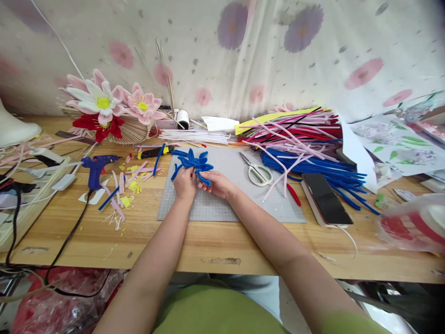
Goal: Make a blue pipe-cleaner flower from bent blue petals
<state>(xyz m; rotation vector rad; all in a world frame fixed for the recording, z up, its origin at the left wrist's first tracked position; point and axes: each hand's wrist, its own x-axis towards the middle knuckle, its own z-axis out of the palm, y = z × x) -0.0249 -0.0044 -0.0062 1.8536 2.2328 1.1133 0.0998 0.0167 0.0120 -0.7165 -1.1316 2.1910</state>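
Observation:
Above the grey cutting mat [222, 211] I hold a blue pipe-cleaner flower [195, 160] with several looped petals spread at its top. My left hand [184, 184] is closed around the flower's lower part, its fingers wrapped in. My right hand [217, 183] pinches a blue petal on the flower's near right side. The stem end is hidden by my fingers. Loose blue pipe-cleaner pieces lie on the mat's left edge, just beyond my left hand. White-handled scissors [259, 174] rest on the mat to the right of my hands.
A blue glue gun [95, 169] and scraps lie to the left. Finished pipe-cleaner flowers [104, 103] stand behind them. Bundles of blue pipe cleaners [306, 164] and pink ones lie at the back right, near a phone [327, 198]. A power strip [38, 199] sits at far left.

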